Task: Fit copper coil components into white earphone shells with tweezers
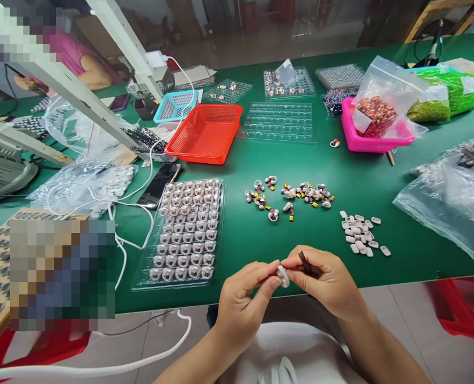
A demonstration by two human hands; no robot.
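Observation:
My left hand (247, 293) pinches a small pale, curved earbud part (283, 276) between thumb and fingers, just past the table's near edge. My right hand (329, 277) meets it from the other side, fingertips at the same part. Held in the right hand is a dark stick-like tool (303, 259), its upper end sticking up; its working end is hidden. Beyond the hands lie loose curved earbud parts (306, 193) with yellow and pink bits attached. Right of these is a pile of small pale oblong caps (357, 232). A clear tray (216, 224) holds rows of similar pale curved parts.
A red basket (208, 133), a blue basket (175, 104) and a flat clear tray (277, 121) stand farther back. A pink basket (375, 141) bears a bag of coppery parts. A phone (160, 185) and white cables lie left. Plastic bags (453, 208) cover the right side. Another person sits far left.

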